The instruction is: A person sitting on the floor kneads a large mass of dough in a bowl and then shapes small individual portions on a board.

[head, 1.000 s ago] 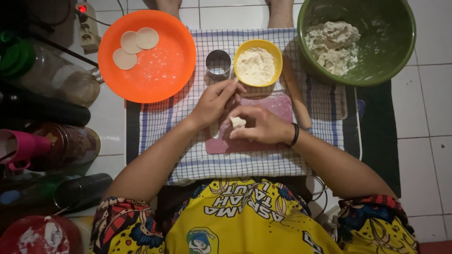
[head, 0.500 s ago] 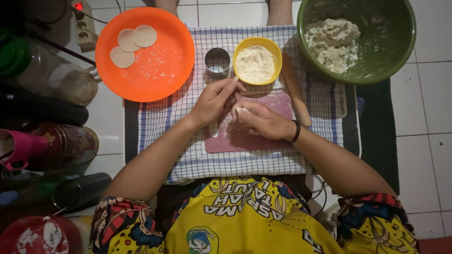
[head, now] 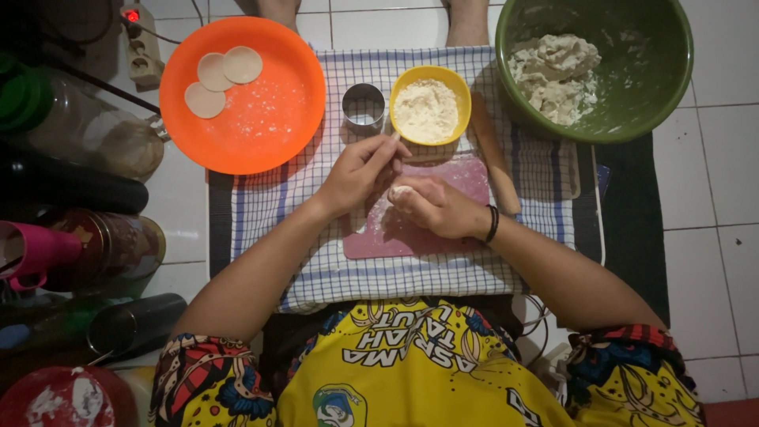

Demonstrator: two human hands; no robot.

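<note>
My left hand (head: 360,171) and my right hand (head: 431,207) meet over a pink cutting board (head: 411,233) on a checked cloth (head: 277,213). Between the fingers of both hands sits a small pale piece of dough (head: 399,191), mostly hidden by them. Just beyond the hands stands a yellow bowl of flour (head: 427,107) and a round metal cutter (head: 363,107). An orange plate (head: 261,119) at the upper left carries three flat dough discs (head: 217,75). A green bowl (head: 632,95) at the upper right holds a lump of dough (head: 557,75).
A wooden rolling pin (head: 494,154) lies to the right of the board. Bottles, jars and a pink cup (head: 32,253) crowd the left side. A power strip (head: 138,43) lies on the tiled floor at the upper left. Bare feet show at the top edge.
My hands have closed together around the dough piece, which lay exposed on the board a second ago. The left fingers moved in towards the right hand.
</note>
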